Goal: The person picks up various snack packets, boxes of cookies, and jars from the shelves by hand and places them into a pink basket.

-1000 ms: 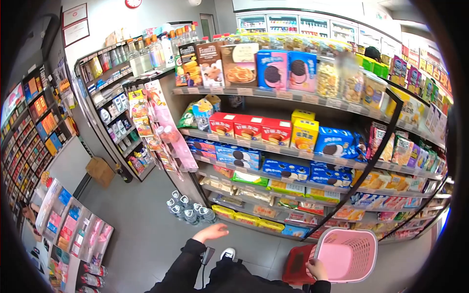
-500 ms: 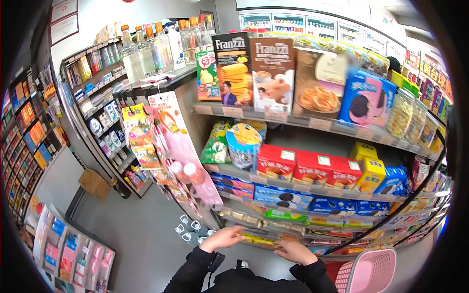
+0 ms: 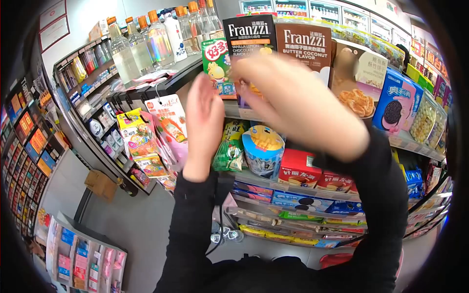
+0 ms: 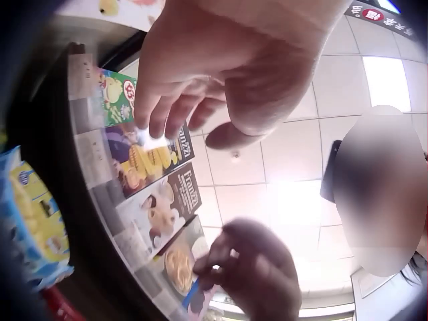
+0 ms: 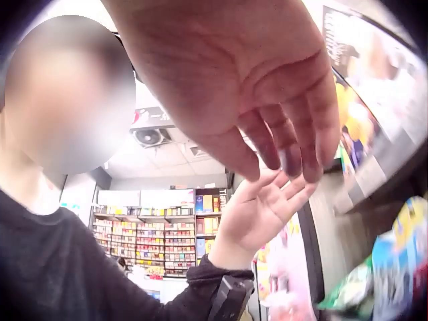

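Both hands are raised in front of the top snack shelf, nothing in either. My left hand (image 3: pixel 202 124) is near a green snack box (image 3: pixel 214 56), its fingers relaxed and pointing up. My right hand (image 3: pixel 288 97) reaches across from the right, with fingers loosely bent toward the left hand. It overlaps a black Franzzi box (image 3: pixel 248 35) and a brown Franzzi box (image 3: pixel 308 49). From the left wrist view, the left fingers (image 4: pixel 164 117) hang loose before the black Franzzi box (image 4: pixel 184 144). The right wrist view has the left palm (image 5: pixel 257 217) below the right fingertips.
Glass bottles (image 3: pixel 154 44) stand on the counter at left. Hanging candy packs (image 3: pixel 141 141) line the shelf end. Below sit a blue tub (image 3: pixel 264 151) and red boxes (image 3: pixel 298 168). A display rack (image 3: pixel 83 254) stands lower left; something red (image 3: pixel 334 259) shows on the floor.
The right hand has let go of the pink basket. Both hands have risen from waist height to the top shelf, and the view has come closer to the Franzzi boxes.
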